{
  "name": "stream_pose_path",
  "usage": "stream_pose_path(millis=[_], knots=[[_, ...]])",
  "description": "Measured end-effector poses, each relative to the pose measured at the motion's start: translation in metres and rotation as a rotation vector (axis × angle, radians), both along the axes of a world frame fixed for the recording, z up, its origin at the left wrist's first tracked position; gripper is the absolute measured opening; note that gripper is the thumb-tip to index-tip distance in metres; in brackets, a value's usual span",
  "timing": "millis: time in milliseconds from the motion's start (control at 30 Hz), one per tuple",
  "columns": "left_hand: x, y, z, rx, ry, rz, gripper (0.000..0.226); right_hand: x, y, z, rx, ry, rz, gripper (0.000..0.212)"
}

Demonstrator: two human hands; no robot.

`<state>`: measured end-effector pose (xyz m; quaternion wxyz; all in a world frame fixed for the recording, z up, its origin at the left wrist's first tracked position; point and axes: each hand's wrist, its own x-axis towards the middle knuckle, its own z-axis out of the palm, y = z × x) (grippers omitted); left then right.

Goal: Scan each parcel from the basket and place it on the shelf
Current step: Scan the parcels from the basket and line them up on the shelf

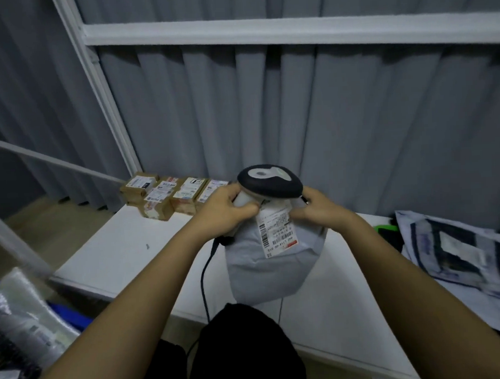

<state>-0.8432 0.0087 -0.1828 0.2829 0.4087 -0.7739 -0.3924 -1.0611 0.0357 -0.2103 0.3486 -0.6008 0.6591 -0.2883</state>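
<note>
A grey plastic mailer parcel (pixel 272 271) with a white barcode label (pixel 276 228) hangs above the white shelf board (pixel 117 258). My right hand (pixel 315 209) pinches its top edge. My left hand (pixel 226 210) grips the handle of a barcode scanner (pixel 268 181), whose dark head sits just above the label. The scanner's black cable (pixel 205 280) drops toward me. Several small brown cardboard parcels (pixel 169 197) stand in a row at the back left of the shelf.
A blue basket (pixel 68 314) with bagged parcels (pixel 22 311) stands at lower left. Patterned mailers (pixel 458 254) and a green item (pixel 385 228) lie at the shelf's right. White shelf posts and rails frame grey curtains behind. My dark-clothed knee (pixel 244 347) is below.
</note>
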Motion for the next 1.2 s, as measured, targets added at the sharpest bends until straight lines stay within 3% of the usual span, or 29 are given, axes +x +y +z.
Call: stream_pose_path(millis=[167, 267, 333, 400, 633, 733, 767, 800, 900, 1067, 1133, 1200], knots=[[-0.054, 0.024, 0.012, -0.033, -0.103, -0.181, 0.007, -0.062, 0.063, 0.010, 0.049, -0.053, -0.046, 0.049], [-0.093, 0.041, 0.012, 0.000, -0.131, -0.242, 0.023, -0.095, 0.107, 0.004, 0.069, -0.155, -0.137, 0.038], [-0.120, 0.052, 0.012, -0.001, -0.134, -0.274, 0.030, -0.116, 0.137, -0.007, 0.114, -0.143, -0.200, 0.043], [-0.145, 0.060, 0.008, 0.022, -0.121, -0.282, 0.022, -0.136, 0.166, -0.022, 0.129, -0.154, -0.280, 0.054], [-0.208, 0.086, -0.021, 0.075, -0.063, -0.201, 0.009, -0.183, 0.222, -0.088, -0.071, -0.392, -0.899, 0.034], [-0.224, 0.095, -0.033, 0.109, -0.066, -0.212, 0.006, -0.193, 0.235, -0.108, 0.039, -0.445, -1.082, 0.048], [-0.228, 0.097, -0.039, 0.119, -0.072, -0.222, 0.005, -0.195, 0.242, -0.117, 0.081, -0.450, -1.112, 0.040], [-0.231, 0.099, -0.044, 0.127, -0.085, -0.231, 0.004, -0.196, 0.249, -0.127, 0.109, -0.441, -1.131, 0.021], [-0.238, 0.103, -0.060, 0.151, -0.098, -0.270, 0.007, -0.202, 0.271, -0.164, 0.145, -0.307, -1.169, 0.031], [-0.247, 0.107, -0.084, 0.207, -0.085, -0.332, 0.006, -0.204, 0.294, -0.192, 0.202, 0.030, -1.046, 0.009], [-0.248, 0.110, -0.091, 0.213, -0.086, -0.336, 0.003, -0.204, 0.294, -0.188, 0.070, 0.113, -0.973, 0.015], [-0.248, 0.109, -0.097, 0.208, -0.076, -0.313, 0.002, -0.203, 0.290, -0.174, -0.119, 0.056, -0.981, 0.015]])
